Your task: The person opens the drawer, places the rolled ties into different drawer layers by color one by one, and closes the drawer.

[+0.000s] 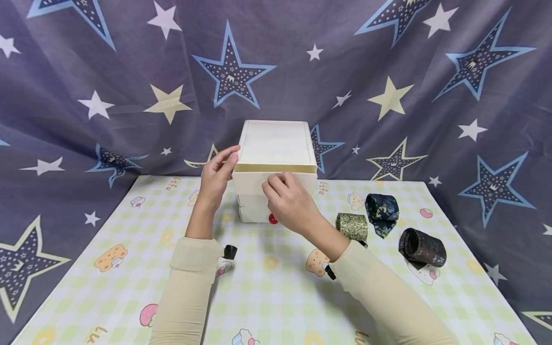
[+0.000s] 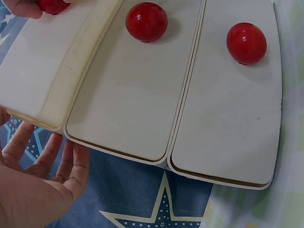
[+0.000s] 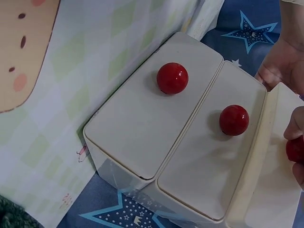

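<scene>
A small white chest [image 1: 276, 141] with three drawers and red ball knobs stands at the back of the table. Its top drawer [image 1: 252, 184] sits pulled out a little past the two below. My right hand [image 1: 279, 184] pinches the top drawer's red knob [image 3: 295, 151], which its fingers mostly hide. The middle knob [image 3: 233, 120] and bottom knob [image 3: 172, 78] are free. My left hand [image 1: 224, 165] rests with straight fingers against the chest's upper left corner; in the left wrist view its fingers [image 2: 52, 159] lie beside the chest's side.
Three rolled ties lie to the right of the chest: a green one [image 1: 352, 226], a dark blue one [image 1: 382, 213] and a dark brown one [image 1: 422, 248]. A checked mat [image 1: 129, 268] covers the table. A star-printed curtain [image 1: 129, 72] hangs close behind.
</scene>
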### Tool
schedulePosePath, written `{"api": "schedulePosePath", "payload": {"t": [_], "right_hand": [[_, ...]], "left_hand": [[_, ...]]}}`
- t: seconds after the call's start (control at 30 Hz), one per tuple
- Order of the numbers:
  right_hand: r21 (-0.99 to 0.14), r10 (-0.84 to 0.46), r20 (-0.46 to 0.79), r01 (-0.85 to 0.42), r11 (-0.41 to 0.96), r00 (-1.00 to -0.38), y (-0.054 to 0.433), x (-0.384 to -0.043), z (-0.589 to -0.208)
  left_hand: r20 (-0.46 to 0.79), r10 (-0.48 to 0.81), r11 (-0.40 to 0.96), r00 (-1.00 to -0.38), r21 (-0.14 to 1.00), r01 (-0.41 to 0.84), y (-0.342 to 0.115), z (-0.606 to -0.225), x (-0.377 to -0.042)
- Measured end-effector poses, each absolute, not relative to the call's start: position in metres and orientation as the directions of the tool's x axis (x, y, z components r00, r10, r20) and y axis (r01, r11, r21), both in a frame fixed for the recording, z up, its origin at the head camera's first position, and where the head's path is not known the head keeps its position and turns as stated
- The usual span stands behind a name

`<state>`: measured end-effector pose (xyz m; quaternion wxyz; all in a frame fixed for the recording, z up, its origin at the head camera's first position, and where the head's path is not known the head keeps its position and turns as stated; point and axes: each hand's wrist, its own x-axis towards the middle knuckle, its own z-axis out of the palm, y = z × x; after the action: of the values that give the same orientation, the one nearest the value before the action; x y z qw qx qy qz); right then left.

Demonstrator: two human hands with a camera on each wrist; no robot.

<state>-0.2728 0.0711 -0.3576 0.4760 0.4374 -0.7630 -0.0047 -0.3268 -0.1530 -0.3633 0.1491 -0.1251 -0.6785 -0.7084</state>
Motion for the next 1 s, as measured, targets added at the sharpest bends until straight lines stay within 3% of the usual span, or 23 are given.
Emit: {"api": "schedulePosePath", "payload": {"t": [1.0], "right_hand": [[0.605,-0.811,0.584,-0.648,0.463,-0.034,0.085,-0.248,-0.345]], "left_hand": [[0.377,-0.062,-0.023,-0.924,0.925,0.379,-0.152,-0.363,-0.327]]}}
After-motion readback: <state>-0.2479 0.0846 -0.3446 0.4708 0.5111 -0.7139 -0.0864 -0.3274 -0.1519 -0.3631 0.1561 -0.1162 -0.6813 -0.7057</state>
